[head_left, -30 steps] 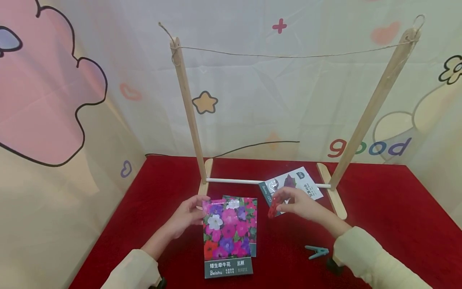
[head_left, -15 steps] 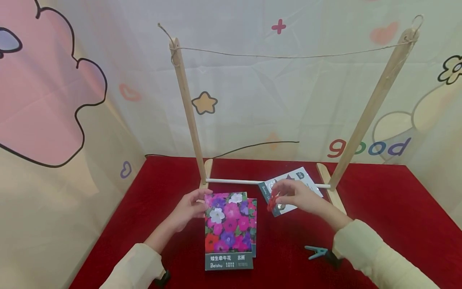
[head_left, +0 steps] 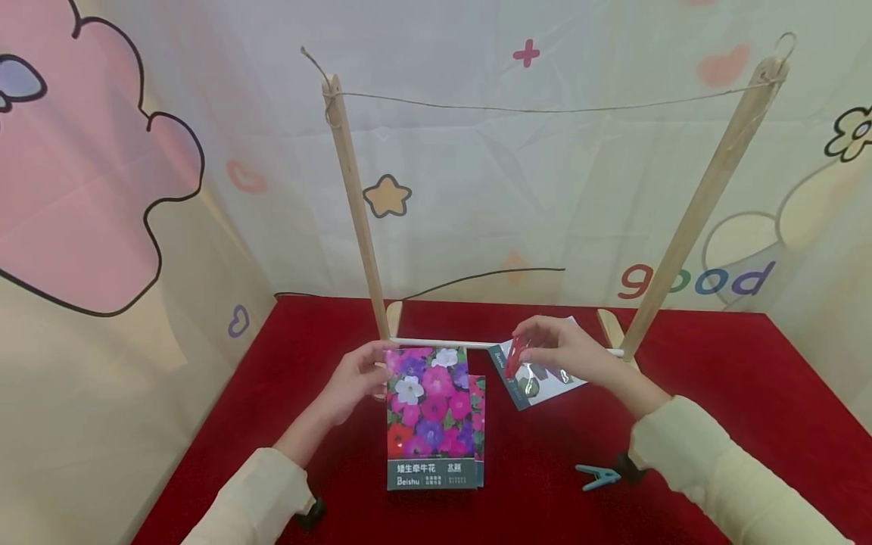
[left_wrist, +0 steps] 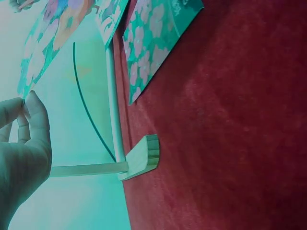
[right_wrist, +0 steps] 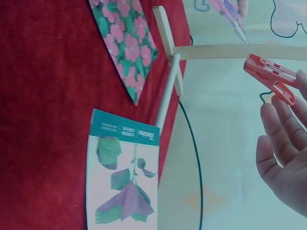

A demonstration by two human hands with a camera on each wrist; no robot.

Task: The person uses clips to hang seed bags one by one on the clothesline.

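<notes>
My left hand (head_left: 350, 384) pinches the top left corner of a seed packet (head_left: 431, 412) printed with pink, purple and white flowers. In the left wrist view this packet (left_wrist: 48, 52) is raised above the red cloth. My right hand (head_left: 568, 356) holds a red clothespin (head_left: 515, 359) between thumb and fingers, to the right of the held packet. The right wrist view shows the clothespin (right_wrist: 269, 76) side on. A second flower packet (head_left: 480, 428) lies on the cloth, mostly hidden behind the first. Beneath my right hand lies a white packet (right_wrist: 123, 187) with a purple plant picture.
A light blue clothespin (head_left: 598, 476) lies by my right sleeve. Two wooden posts (head_left: 357, 204) carry a thin string (head_left: 538, 111) across the top, and a white rod (head_left: 443, 343) joins their feet. Behind stands a printed curtain (head_left: 450, 189); red cloth (head_left: 259, 393) covers the table.
My left hand has lifted the flower packet upward in the head view. The right hand has risen a little with the red clothespin, now covering more of the white packet.
</notes>
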